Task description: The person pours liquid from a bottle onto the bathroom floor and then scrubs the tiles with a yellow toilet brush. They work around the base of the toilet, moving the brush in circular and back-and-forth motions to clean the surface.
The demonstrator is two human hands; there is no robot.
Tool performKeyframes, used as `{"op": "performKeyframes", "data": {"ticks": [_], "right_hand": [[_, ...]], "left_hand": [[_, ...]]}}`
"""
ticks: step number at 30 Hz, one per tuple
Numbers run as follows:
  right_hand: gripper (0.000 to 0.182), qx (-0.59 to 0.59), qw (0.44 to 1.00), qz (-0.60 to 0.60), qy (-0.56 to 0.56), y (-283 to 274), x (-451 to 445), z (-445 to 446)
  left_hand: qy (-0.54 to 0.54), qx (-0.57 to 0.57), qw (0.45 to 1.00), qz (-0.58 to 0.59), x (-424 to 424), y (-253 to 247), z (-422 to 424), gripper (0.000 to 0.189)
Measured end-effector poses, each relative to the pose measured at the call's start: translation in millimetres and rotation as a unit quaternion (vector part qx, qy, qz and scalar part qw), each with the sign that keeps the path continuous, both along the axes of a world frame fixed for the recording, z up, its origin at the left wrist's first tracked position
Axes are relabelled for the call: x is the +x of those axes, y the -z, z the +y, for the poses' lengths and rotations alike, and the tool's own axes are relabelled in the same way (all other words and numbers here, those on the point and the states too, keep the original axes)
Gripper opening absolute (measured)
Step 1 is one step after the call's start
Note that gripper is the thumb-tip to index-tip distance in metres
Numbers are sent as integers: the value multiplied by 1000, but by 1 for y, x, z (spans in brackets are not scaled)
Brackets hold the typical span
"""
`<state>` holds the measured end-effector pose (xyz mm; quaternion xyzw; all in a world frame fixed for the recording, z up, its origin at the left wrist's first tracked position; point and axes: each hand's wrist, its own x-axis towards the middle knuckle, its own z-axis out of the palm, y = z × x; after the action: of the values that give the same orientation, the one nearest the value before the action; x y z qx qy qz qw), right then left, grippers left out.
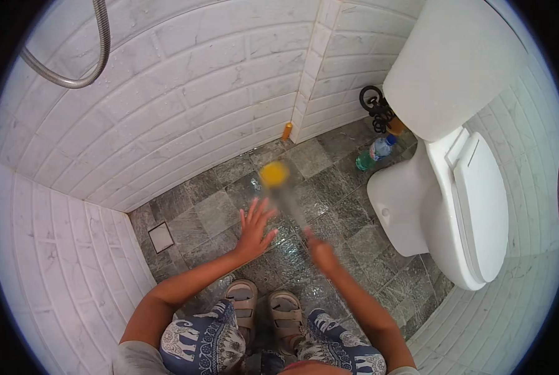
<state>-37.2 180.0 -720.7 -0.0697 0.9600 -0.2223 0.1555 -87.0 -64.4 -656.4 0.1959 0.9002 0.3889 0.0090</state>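
My right hand [321,252] is closed around the end of a long grey handle that ends in a round yellow head. Motion blurs this tool [289,206], so its exact kind cannot be told; it may be a brush. Its yellow head [274,174] appears over the floor near the tiled wall. To the left, my left hand [253,234] has its fingers spread and nothing in it, with its fingertips close to the tool in the picture. Wet-looking grey floor tiles [216,213] lie beneath both hands.
A white toilet [401,206] stands at the right, with a plastic bottle of green liquid [373,153] beside its base. Black coiled items [380,110] sit behind. An orange tube-like object [286,131] leans at the wall corner. A square floor drain [160,237] and a shower hose [102,42] are left.
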Motion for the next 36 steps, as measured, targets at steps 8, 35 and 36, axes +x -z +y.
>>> {"op": "performKeyframes", "data": {"ticks": [8,35,36], "right_hand": [[48,-94,971,6,-221,-3,4,-15],[42,-75,986,97,112,-11,49,58],[44,-140,982,119,40,-10,66,42]], "left_hand": [[58,-18,997,40,8,-23,2,43],[3,-7,1000,-3,12,2,-10,42],[-4,4,1000,-6,11,2,-10,42]]}}
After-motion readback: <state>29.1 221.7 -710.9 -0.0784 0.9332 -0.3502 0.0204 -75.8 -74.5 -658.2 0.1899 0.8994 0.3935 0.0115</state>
